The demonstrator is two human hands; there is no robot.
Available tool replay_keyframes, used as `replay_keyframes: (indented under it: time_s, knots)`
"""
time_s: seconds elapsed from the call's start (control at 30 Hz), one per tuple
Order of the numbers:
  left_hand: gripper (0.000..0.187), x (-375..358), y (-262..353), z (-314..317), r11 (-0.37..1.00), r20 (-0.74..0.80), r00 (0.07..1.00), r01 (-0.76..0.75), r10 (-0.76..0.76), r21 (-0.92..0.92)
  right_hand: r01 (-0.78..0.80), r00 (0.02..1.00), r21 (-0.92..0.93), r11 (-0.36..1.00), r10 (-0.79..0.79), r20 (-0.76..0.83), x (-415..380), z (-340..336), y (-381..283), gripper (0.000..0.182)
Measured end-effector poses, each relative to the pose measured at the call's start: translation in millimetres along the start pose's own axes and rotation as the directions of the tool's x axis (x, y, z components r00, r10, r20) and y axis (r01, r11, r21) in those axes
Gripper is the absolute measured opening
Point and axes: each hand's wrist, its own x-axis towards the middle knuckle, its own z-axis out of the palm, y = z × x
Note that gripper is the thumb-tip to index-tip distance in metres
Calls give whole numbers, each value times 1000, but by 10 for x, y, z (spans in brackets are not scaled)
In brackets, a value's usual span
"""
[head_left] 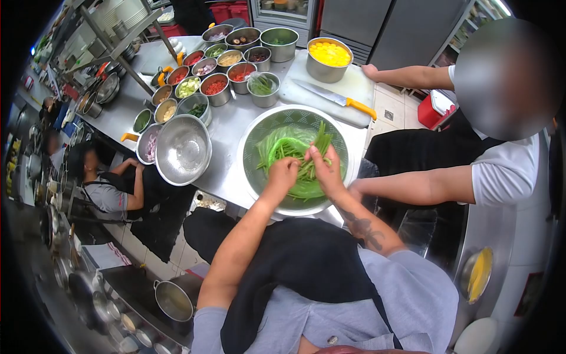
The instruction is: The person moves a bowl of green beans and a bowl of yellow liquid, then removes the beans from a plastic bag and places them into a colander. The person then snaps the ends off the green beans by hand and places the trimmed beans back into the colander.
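Left hand and right hand: both pinch the greens, fingers pressed together on the stems. Greens lie under and between the hands, inside the colander. Empty bowl sits well left of the left hand; knife lies beyond the right.

A working restaurant kitchen, mid prep.

A long stainless steel counter carries many small metal tubs of chopped ingredients, big mixing bowls, a white cutting board with a yellow-handled knife, and steel fridge doors behind. Pots and what look like burners line the left edge, though the lens warps them.
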Motion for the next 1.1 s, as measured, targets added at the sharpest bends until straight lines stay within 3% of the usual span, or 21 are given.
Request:
replay_keyframes:
  time_s: [0.03,0.07,0.1,0.13,0.17,0.2,0.23,0.27,0.3,0.37,0.4,0.47,0.6,0.73,0.8,0.9,1.03,1.1]
  knots:
    - [19,-8,21,-17,1000,-3,1000,0,0,-1,36,999,-36,999,-36,-5,7,10,-91,14]
    - [19,-15,41,-46,966,21,976,217,-216,-143,38,999,-36,999,-38,-4,43,6,-196,14]
    - [20,-10,46,-75,867,78,907,419,-414,-271,-54,998,80,995,55,-12,102,-13,-305,14]
    - [22,14,45,-106,857,136,904,427,-405,-289,-148,988,196,969,153,-13,132,-42,-354,14]
    - [22,17,41,-116,855,142,902,433,-409,-287,-152,987,195,969,159,-19,149,-73,-325,14]
    - [23,31,69,-130,948,106,971,234,-215,-214,-186,982,198,962,190,-3,184,-94,-300,16]
    - [24,62,96,-141,991,83,997,19,-8,-135,-219,975,199,955,220,16,206,-108,-291,18]
    - [26,125,-33,-99,991,21,994,-103,105,-86,-248,968,223,943,248,26,190,-130,-297,14]
    - [26,133,0,-131,991,17,995,-100,102,-88,-252,967,220,943,251,31,173,-141,-298,14]
    - [24,132,162,-233,926,77,941,-339,331,165,-211,978,209,955,208,36,157,-170,-300,14]
    - [24,102,220,-248,926,78,941,-339,330,164,-211,977,209,955,208,35,150,-189,-311,14]
    - [19,10,306,-247,802,273,885,-460,378,381,-237,971,227,945,238,22,127,-234,-343,12]
    - [13,-6,188,-144,792,268,903,-426,337,437,-267,963,248,931,266,41,112,-344,-310,10]
    - [10,56,234,-217,887,198,929,-361,314,287,-278,960,245,929,263,92,52,-431,-187,12]
    - [9,67,351,-291,926,178,947,-303,267,225,-292,945,39,956,281,169,28,-438,-191,13]
    - [10,65,522,-374,942,127,956,-284,264,180,-306,922,-118,944,325,209,-4,-371,-210,18]
    - [12,47,659,-411,979,107,975,-200,195,44,-17,909,-365,931,166,383,26,-266,-103,26]
    - [12,35,722,-448,980,104,975,-197,194,17,18,899,-376,926,150,411,44,-233,-69,26]
